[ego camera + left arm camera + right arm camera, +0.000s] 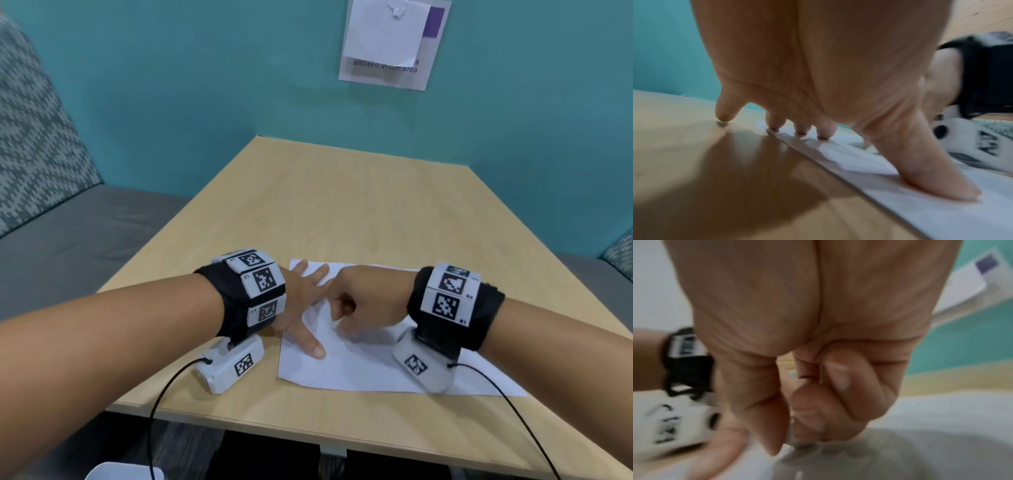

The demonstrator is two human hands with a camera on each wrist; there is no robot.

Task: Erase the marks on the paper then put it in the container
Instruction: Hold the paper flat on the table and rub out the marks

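A white sheet of paper [376, 366] lies flat on the wooden table [342, 212], near its front edge. My left hand [306, 308] is spread flat on the sheet's left part, with straight fingers; in the left wrist view its thumb [937, 183] presses on the paper [941, 214]. My right hand [342, 317] is curled into a fist over the middle of the sheet and pinches a small white eraser [795, 440] against the paper [941, 415]. The eraser's tip [336, 323] barely shows under the fingers. I cannot make out marks on the sheet.
The rim of a white container [123, 472] shows at the bottom left, below the table's front edge. A grey bench with a patterned cushion [41, 154] runs along the left. A printed notice [390, 44] hangs on the teal wall behind the table.
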